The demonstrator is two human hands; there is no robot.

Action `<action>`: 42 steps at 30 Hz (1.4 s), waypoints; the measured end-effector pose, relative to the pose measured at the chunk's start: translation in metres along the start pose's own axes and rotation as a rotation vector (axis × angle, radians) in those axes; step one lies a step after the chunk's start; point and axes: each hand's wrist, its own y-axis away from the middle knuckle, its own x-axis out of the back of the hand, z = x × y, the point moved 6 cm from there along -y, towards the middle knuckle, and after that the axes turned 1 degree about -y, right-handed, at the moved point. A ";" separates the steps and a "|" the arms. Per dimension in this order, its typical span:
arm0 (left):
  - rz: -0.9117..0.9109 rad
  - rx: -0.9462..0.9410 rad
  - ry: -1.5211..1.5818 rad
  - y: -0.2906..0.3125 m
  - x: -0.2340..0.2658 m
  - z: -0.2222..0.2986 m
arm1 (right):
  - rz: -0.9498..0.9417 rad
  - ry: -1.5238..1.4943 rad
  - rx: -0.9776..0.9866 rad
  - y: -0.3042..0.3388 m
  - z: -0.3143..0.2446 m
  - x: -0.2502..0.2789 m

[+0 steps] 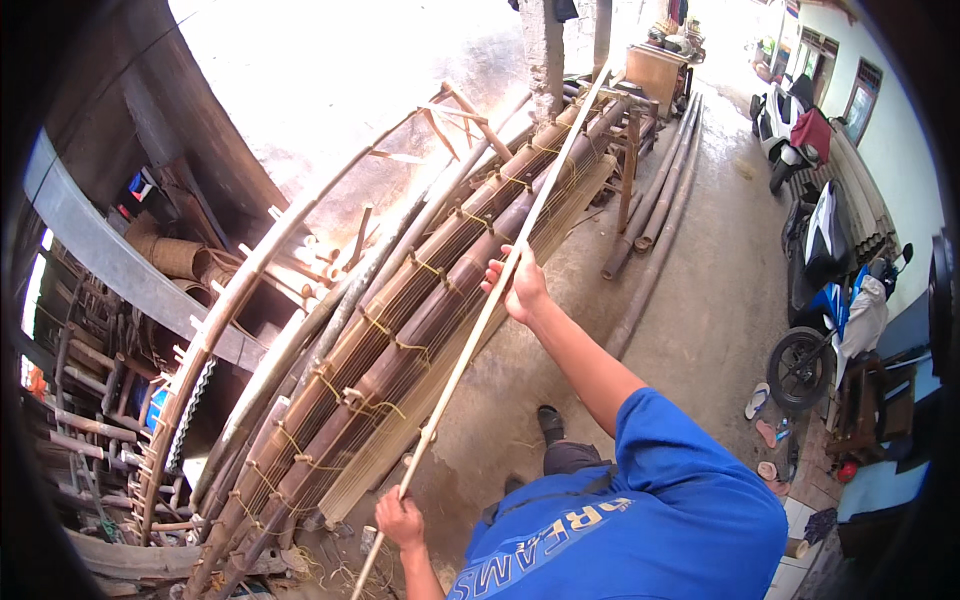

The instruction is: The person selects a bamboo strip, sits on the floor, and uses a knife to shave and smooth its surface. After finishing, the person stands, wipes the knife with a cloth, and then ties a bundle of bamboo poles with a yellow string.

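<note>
A long, thin, pale bamboo strip [458,372] runs slantwise across the view, from the bottom edge to the far top. My left hand [401,520] is closed around its near part, low in the view. Farther up, my right hand [517,287] grips the strip with curled fingers, its arm stretched forward. Left of and beneath the strip lies a rack of thick brown bamboo poles [377,378], with yellowish cords tied around them and thin strands stretched between. A pale sheet of fine slats [365,470] hangs along the rack's near side.
Loose bamboo poles [672,210] lie on the concrete floor to the right. Motorbikes [835,325] and sandals [757,402] line the right wall. A concrete post [543,60] stands beyond the rack. At left are a curved bamboo frame [215,320] and woven baskets [175,250].
</note>
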 end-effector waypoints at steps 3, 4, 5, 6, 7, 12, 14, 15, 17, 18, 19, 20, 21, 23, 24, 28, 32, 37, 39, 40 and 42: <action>0.190 0.016 -0.151 -0.049 0.020 0.041 | -0.048 -0.011 -0.018 -0.066 -0.016 0.017; 0.204 -0.008 -0.166 -0.068 0.019 0.056 | -0.030 0.001 0.009 -0.091 -0.023 0.025; 0.216 -0.029 -0.187 -0.086 0.018 0.068 | -0.010 0.010 0.029 -0.109 -0.031 0.027; 0.226 -0.052 -0.205 -0.106 0.018 0.080 | -0.004 0.038 0.026 -0.128 -0.041 0.032; 0.244 -0.112 -0.225 -0.126 0.022 0.095 | -0.002 0.067 0.013 -0.141 -0.049 0.029; 0.069 -0.114 -0.082 -0.226 0.020 0.149 | -0.031 0.228 -0.020 -0.214 -0.104 0.025; 0.041 -0.098 -0.059 -0.261 0.012 0.161 | -0.058 0.251 -0.002 -0.257 -0.121 0.033; -0.003 -0.054 -0.031 -0.276 0.009 0.164 | -0.031 0.268 -0.005 -0.270 -0.123 0.034; -0.026 -0.028 -0.003 -0.303 0.004 0.173 | 0.008 0.294 -0.008 -0.291 -0.124 0.038; -0.038 -0.016 0.010 -0.317 0.001 0.177 | 0.016 0.301 -0.006 -0.303 -0.125 0.038; -0.052 -0.002 0.006 -0.331 -0.003 0.182 | 0.024 0.307 0.000 -0.319 -0.127 0.042; -0.089 0.000 0.018 -0.344 -0.011 0.183 | 0.044 0.320 0.021 -0.333 -0.129 0.045; -0.125 0.002 0.031 -0.357 -0.020 0.181 | 0.063 0.327 0.017 -0.346 -0.130 0.050; -0.220 0.047 0.037 -0.381 -0.032 0.189 | 0.102 0.353 0.026 -0.368 -0.130 0.056; -0.224 0.048 0.039 -0.393 -0.043 0.186 | 0.123 0.371 0.045 -0.380 -0.135 0.061; -0.309 0.125 0.038 -0.427 -0.077 0.157 | 0.211 0.500 0.044 -0.403 -0.129 0.069; -0.352 0.126 0.122 -0.450 -0.097 0.124 | 0.254 0.559 0.078 -0.405 -0.119 0.052; -0.439 0.094 0.233 -0.461 -0.124 0.096 | 0.256 0.716 0.103 -0.423 -0.114 0.048; -0.508 0.075 0.220 -0.461 -0.147 0.096 | 0.235 0.805 0.034 -0.437 -0.121 0.065; -0.568 0.089 0.176 -0.465 -0.156 0.099 | 0.208 0.836 -0.058 -0.438 -0.122 0.066; -0.597 0.118 0.191 -0.463 -0.165 0.101 | 0.175 0.948 -0.172 -0.432 -0.119 0.057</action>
